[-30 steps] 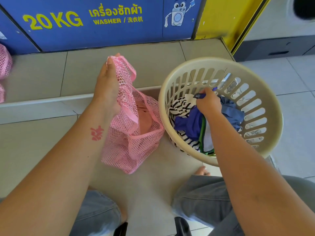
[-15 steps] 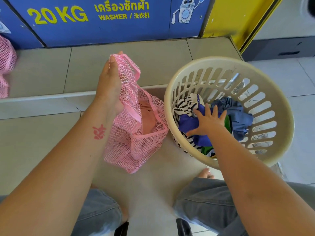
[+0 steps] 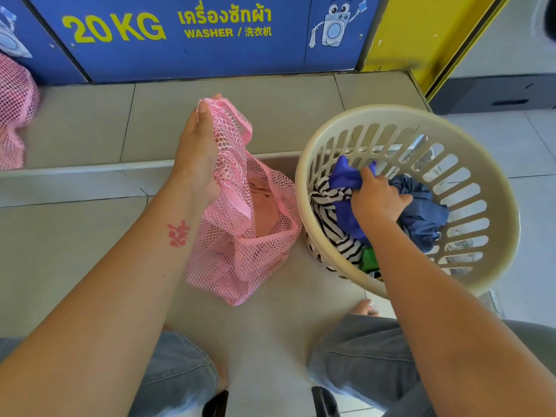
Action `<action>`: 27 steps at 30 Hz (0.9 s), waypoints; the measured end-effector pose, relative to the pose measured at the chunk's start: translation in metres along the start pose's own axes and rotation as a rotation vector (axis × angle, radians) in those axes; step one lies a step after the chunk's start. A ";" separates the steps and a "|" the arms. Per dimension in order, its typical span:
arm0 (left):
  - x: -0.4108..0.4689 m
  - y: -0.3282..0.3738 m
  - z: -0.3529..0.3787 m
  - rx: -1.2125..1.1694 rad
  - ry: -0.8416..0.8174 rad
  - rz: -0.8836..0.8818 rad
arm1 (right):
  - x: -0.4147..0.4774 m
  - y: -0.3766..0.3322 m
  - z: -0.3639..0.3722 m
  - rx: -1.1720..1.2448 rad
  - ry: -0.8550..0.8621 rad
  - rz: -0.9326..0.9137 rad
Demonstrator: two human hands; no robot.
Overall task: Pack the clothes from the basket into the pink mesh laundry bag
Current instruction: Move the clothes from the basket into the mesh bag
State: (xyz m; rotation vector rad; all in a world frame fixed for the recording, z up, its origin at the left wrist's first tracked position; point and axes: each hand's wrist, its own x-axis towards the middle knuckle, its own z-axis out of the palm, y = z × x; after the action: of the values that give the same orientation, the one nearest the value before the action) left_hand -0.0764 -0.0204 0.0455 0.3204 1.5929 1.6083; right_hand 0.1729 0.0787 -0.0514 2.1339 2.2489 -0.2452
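The left hand [image 3: 197, 152] pinches the top edge of the pink mesh laundry bag [image 3: 240, 224] and holds its mouth up and open; something pink already sits inside; the right hand [image 3: 376, 200] is down in the basket [image 3: 481, 182], fingers curled tight round a blue cloth [image 3: 346, 179]; a striped top [image 3: 328, 218], a dark blue piece [image 3: 421, 212] and a green bit [image 3: 368, 261] wait there too; so I think most of the packing is left to do.

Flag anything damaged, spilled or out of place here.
The basket has a thin dark line, seemingly a crack, across its far rim. Nothing has spilled: the clothes lie inside it.
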 end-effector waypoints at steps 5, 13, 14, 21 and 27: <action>-0.008 0.009 -0.011 -0.023 -0.015 -0.004 | 0.000 -0.029 -0.047 0.655 0.164 0.014; -0.007 0.022 -0.036 -0.055 0.026 0.003 | -0.016 -0.071 -0.110 1.138 0.272 -0.116; -0.007 0.023 -0.039 -0.060 0.030 0.000 | -0.020 -0.078 -0.116 1.227 0.269 -0.132; -0.007 0.030 -0.054 -0.027 0.054 0.001 | -0.058 -0.145 -0.093 1.411 0.150 -0.292; -0.007 0.033 -0.066 0.012 -0.020 0.027 | -0.087 -0.159 0.035 0.677 -0.284 -0.530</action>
State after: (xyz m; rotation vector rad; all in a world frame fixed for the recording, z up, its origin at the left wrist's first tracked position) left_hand -0.1301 -0.0669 0.0678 0.3644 1.5898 1.6119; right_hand 0.0164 -0.0191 -0.0596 1.4634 2.7401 -1.3926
